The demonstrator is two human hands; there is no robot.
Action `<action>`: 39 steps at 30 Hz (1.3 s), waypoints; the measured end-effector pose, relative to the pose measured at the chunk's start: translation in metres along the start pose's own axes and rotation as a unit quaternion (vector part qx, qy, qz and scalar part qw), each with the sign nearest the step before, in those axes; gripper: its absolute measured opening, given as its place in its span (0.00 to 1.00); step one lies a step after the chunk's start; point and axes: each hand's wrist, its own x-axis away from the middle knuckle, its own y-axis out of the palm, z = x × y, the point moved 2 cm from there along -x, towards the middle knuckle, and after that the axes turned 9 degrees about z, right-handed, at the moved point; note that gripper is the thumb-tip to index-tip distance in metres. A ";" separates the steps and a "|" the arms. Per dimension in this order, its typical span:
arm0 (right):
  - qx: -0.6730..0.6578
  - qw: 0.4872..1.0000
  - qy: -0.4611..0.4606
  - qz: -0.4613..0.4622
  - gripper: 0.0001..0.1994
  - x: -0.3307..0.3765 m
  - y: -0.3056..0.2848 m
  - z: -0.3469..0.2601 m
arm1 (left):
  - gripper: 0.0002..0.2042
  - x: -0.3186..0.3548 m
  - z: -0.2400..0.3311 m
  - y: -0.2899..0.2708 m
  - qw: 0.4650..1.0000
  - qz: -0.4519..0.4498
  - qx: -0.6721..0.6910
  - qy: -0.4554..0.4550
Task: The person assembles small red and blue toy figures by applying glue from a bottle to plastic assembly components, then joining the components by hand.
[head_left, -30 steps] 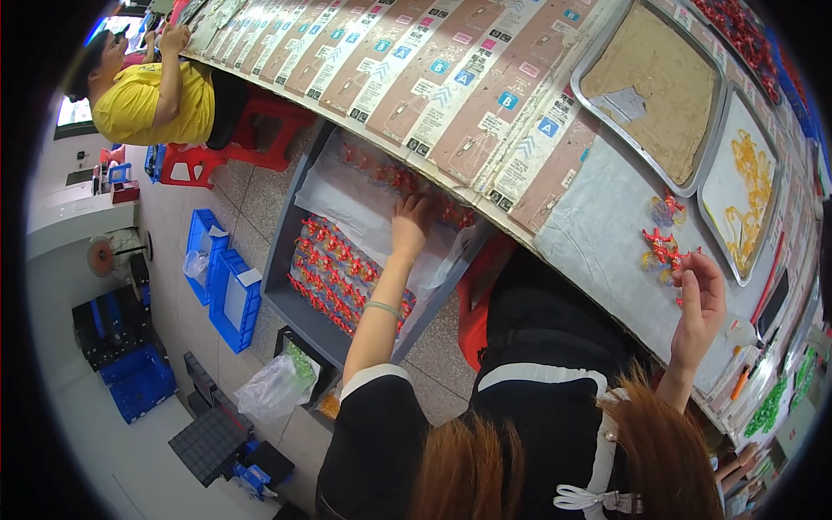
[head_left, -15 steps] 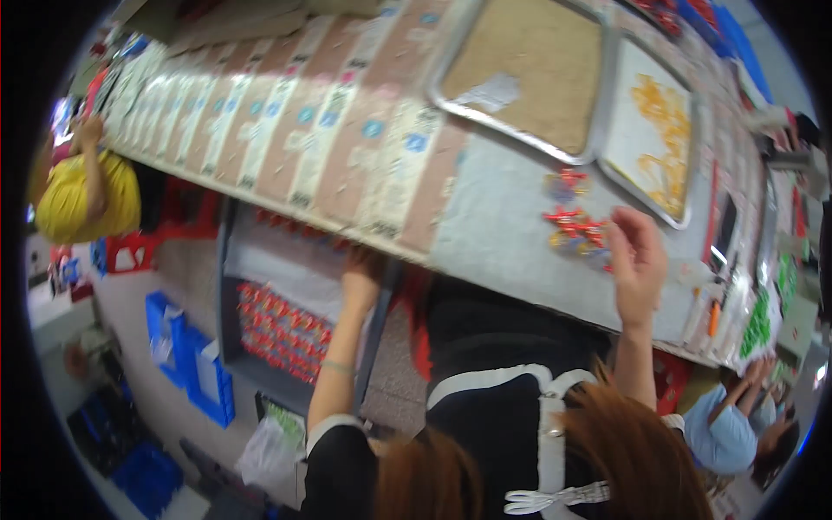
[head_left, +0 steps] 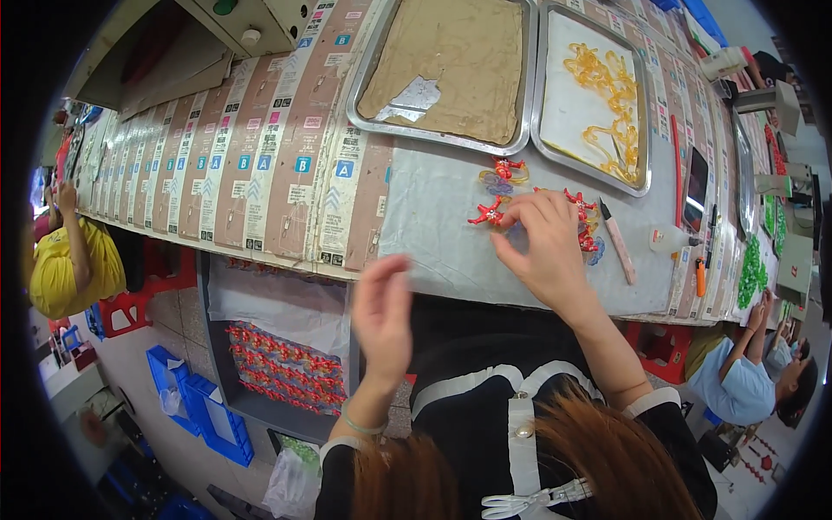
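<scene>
My right hand (head_left: 548, 247) is over the grey sheet (head_left: 433, 208) on the table. Its bent fingers and thumb close around a small red plastic figure (head_left: 488, 211) with a bluish part, which the hand partly covers. Just beyond the fingers lies another red figure (head_left: 508, 168) with clear yellow and bluish parts. More red figures (head_left: 579, 206) lie behind and to the right of that hand. My left hand (head_left: 384, 316) hangs in front of the table edge, its curled fingers smeared by motion; nothing shows in it.
Left of my lap, a grey tray (head_left: 206, 334) holds rows of red figures (head_left: 286, 364) and a white sheet. Metal trays with a brown sheet (head_left: 451, 69) and yellow plastic pieces (head_left: 602, 74) stand at the back. A pen (head_left: 617, 243), phone (head_left: 695, 189) and bottle (head_left: 669, 239) lie right.
My left hand has come up and right, away from the grey tray. My right hand has moved left and down onto the red figures, leaving the pen in plain sight. The whole view has shifted.
</scene>
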 end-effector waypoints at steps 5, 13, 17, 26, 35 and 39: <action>0.010 0.999 0.007 0.050 0.15 0.003 0.001 -0.009 | 0.16 -0.008 -0.016 0.047 0.995 -0.095 0.028 -0.028; -0.061 0.991 -0.088 0.081 0.17 0.007 0.004 -0.009 | 0.15 -0.007 -0.008 0.055 0.954 -0.074 0.240 -0.165; -0.167 0.973 -0.125 0.101 0.15 0.011 -0.006 -0.026 | 0.15 -0.003 0.000 0.059 0.914 -0.109 0.323 -0.221; -0.385 0.922 0.018 0.015 0.07 0.004 -0.028 -0.007 | 0.12 0.004 0.021 0.044 0.922 -0.193 0.247 -0.227; -0.384 0.918 0.037 0.092 0.06 0.013 -0.032 -0.010 | 0.12 0.007 0.030 0.049 0.951 -0.212 0.153 -0.164; -0.434 0.899 0.046 0.035 0.08 0.011 -0.038 -0.017 | 0.17 -0.004 0.031 0.046 0.923 -0.223 -0.164 0.267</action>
